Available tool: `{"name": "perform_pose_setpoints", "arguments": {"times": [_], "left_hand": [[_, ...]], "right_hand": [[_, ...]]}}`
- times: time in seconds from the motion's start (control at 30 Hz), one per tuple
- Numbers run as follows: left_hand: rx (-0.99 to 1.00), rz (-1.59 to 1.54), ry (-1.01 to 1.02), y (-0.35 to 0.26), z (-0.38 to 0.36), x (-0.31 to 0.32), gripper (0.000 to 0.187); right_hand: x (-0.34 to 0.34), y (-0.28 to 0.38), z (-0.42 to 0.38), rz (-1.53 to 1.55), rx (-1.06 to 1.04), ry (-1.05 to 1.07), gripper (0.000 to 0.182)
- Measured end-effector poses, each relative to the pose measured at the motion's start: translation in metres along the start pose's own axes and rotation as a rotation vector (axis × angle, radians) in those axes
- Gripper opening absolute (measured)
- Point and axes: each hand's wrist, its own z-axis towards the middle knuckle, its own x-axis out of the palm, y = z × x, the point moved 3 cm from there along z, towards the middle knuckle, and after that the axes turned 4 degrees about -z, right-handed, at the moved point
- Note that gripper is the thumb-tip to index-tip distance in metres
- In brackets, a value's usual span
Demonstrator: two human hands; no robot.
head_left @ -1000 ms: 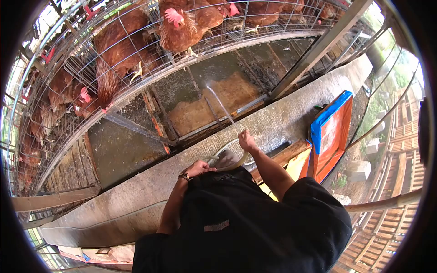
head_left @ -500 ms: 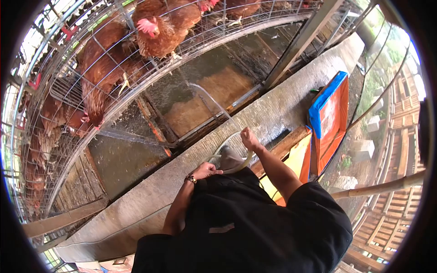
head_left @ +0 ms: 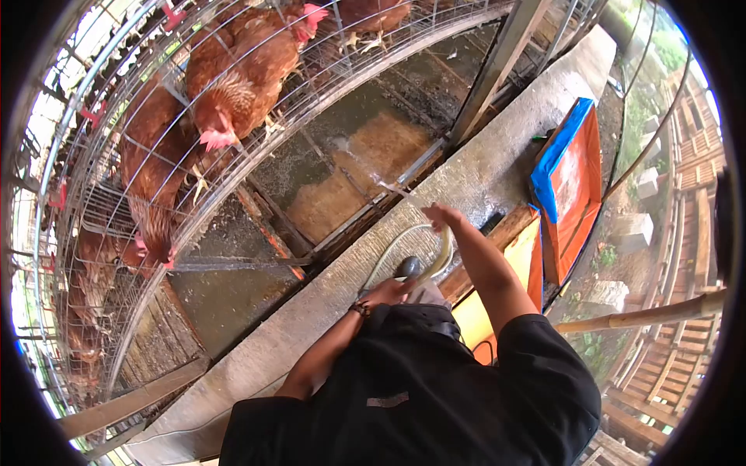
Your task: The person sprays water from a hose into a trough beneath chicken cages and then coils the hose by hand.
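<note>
A pale hose runs between my two hands and curves in a loop over the concrete ledge. My right hand is closed round its upper end, out in front of me. From there a stream of water shoots onto the wet floor below the cage, where a tan patch shows amid darker, murky wet areas. Close to my waist, my left hand grips a lower stretch of the same hose. A dark shoe tip shows between the hands.
Brown hens stand in a wire cage at upper left. A metal post rises ahead. The concrete ledge crosses diagonally. At right are an orange tray with a blue edge, a wooden beam and a bamboo pole.
Both hands have shifted right in the view, the right one slightly upward, still holding the hose. The water now lands further right, on the tan patch. The camera view has tilted a little.
</note>
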Motion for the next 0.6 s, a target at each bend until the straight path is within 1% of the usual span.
{"name": "perform_pose_setpoints", "arguments": {"times": [0.03, 0.1, 0.17, 0.2, 0.23, 0.3, 0.33, 0.43, 0.47, 0.53, 0.6], "left_hand": [[0.061, 0.023, 0.051, -0.019, 0.004, 0.003, 0.080], [0.186, 0.064, 0.154, -0.053, 0.012, 0.013, 0.082], [0.329, 0.101, 0.131, -0.099, 0.007, 0.019, 0.083], [0.329, 0.115, 0.132, -0.112, 0.008, 0.018, 0.083], [0.330, 0.129, 0.134, -0.125, 0.009, 0.018, 0.083], [0.189, 0.144, 0.165, -0.136, 0.017, 0.016, 0.083], [0.194, 0.161, 0.153, -0.141, 0.020, 0.012, 0.079], [0.172, 0.173, 0.071, -0.143, 0.026, 0.009, 0.074], [0.130, 0.122, 0.090, -0.143, 0.028, 0.009, 0.070], [0.110, 0.136, 0.099, -0.141, 0.035, 0.009, 0.068], [0.098, 0.183, 0.096, -0.148, 0.038, 0.003, 0.064]], "right_hand": [[-0.009, 0.010, -0.006, 0.057, 0.133, -0.036, 0.038], [-0.027, 0.009, 0.008, -0.133, 0.152, -0.052, 0.037], [-0.044, 0.018, -0.005, -0.386, 0.165, -0.126, 0.040], [-0.051, 0.022, -0.008, -0.514, 0.168, -0.164, 0.042], [-0.056, 0.015, -0.004, -0.541, 0.169, -0.245, 0.042], [-0.064, -0.001, -0.002, -0.596, 0.171, -0.412, 0.042], [-0.073, 0.007, -0.022, -0.548, 0.226, -0.254, 0.047], [-0.073, -0.010, -0.030, -0.546, 0.169, -0.257, 0.050], [-0.071, -0.016, -0.030, -0.523, 0.177, -0.247, 0.050], [-0.065, -0.028, -0.035, -0.479, 0.197, -0.221, 0.051], [-0.062, -0.046, -0.032, -0.435, 0.197, -0.262, 0.051]]}}
